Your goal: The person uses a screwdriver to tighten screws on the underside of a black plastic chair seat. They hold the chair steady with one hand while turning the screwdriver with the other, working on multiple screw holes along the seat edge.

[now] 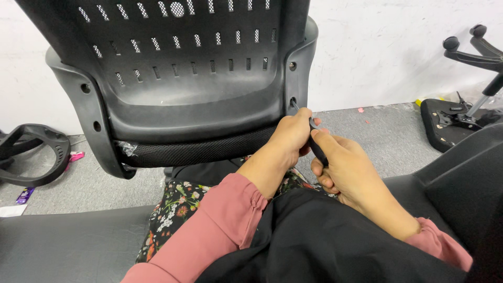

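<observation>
A black plastic office chair back (194, 68) with slotted vents stands upright in front of me. My left hand (290, 135) pinches the metal shaft of a screwdriver (316, 147) close to its tip, which points into a screw hole (293, 100) on the back's right side rail. My right hand (343, 170) is wrapped around the screwdriver's black handle just behind the left hand. Both arms wear pink sleeves. A black cloth (325, 241) lies over my lap.
A black armrest loop (39, 152) lies on the grey carpet at the left. An upturned chair seat with wheeled base (461, 112) sits at the right by the white wall. A black seat cushion (68, 241) spreads below. Small wrappers (25, 195) litter the floor.
</observation>
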